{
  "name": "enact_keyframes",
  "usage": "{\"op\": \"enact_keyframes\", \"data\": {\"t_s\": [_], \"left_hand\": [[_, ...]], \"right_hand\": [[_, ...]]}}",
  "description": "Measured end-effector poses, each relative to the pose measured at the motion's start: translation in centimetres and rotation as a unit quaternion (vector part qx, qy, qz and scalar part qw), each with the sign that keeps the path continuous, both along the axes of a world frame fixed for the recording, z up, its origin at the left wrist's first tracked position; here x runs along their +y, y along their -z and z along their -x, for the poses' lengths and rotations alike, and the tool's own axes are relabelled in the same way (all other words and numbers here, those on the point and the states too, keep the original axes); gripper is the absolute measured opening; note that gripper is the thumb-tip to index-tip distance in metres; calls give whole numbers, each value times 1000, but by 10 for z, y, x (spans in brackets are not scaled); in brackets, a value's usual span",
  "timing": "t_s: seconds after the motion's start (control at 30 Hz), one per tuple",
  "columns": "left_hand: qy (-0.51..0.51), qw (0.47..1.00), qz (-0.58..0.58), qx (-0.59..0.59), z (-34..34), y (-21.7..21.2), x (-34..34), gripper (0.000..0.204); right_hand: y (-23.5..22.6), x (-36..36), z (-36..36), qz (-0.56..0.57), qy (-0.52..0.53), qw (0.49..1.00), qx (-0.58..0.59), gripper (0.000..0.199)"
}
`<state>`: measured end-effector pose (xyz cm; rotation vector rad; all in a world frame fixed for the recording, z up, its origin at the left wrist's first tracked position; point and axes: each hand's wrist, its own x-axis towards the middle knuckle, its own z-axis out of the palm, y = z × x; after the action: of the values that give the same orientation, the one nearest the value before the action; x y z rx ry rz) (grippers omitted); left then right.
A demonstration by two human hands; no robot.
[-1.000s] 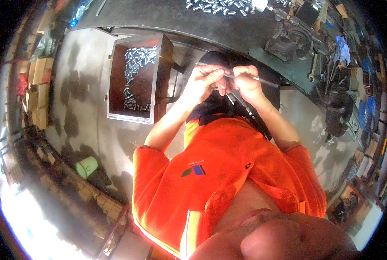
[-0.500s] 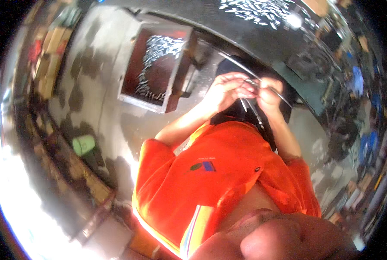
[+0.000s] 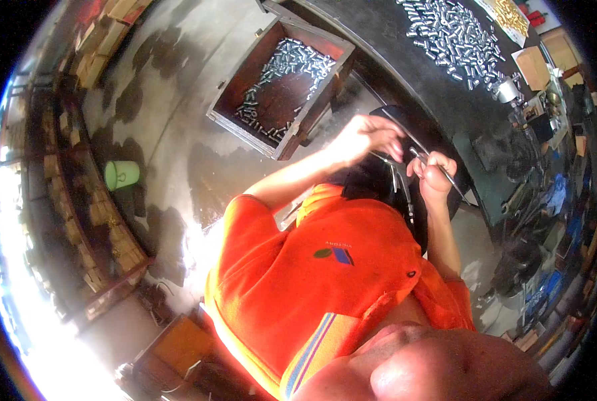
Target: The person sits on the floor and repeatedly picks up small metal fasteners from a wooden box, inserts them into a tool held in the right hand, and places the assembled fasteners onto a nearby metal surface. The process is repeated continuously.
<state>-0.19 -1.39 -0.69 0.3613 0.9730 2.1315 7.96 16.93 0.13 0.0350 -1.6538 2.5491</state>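
Observation:
My right hand [image 3: 435, 175] is closed, its fingers bent round a slim silver metal piece [image 3: 416, 154] whose end sticks out toward the left hand. A little to its left and farther off, my left hand [image 3: 373, 139] has loosely bent fingers with a gap between them. I make out nothing in it. A long thin metal rod [image 3: 402, 127] slants past both hands; whether either touches it I cannot tell. Below the hands, over my dark-clothed lap, several slender silver pieces [image 3: 393, 179] show, partly in shadow.
Left of my hands stands a wooden box [image 3: 248, 139] with small silver metal fittings [image 3: 295, 59] inside. The dark workbench [image 3: 378, 37] holds a heap of similar fittings [image 3: 455, 40] and yellow ones [image 3: 510, 19]. A pale green bucket [image 3: 122, 174] stands on the floor at left.
My hands have drawn apart; the left fingers have come away from the right hand. The whole view has shifted, bringing more of the bench and its heap into sight.

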Motion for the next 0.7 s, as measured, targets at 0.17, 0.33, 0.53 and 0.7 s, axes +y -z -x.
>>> {"op": "enact_keyframes", "data": {"t_s": [0.17, 0.33, 0.53, 0.7], "left_hand": [[-103, 695, 514, 492, 56, 3, -91, 20], [-120, 468, 756, 441, 132, 69, -188, 24], [46, 272, 816, 508, 141, 143, -247, 19], [130, 212, 842, 479, 139, 107, -249, 11]], "right_hand": [[-3, 3, -7, -51, 23, 998, -21, 22], [4, -1, -11, -47, 14, 998, -38, 20], [-4, 0, -9, -188, -57, 980, -28, 19], [-11, -21, -40, -134, -18, 990, -39, 21]]}}
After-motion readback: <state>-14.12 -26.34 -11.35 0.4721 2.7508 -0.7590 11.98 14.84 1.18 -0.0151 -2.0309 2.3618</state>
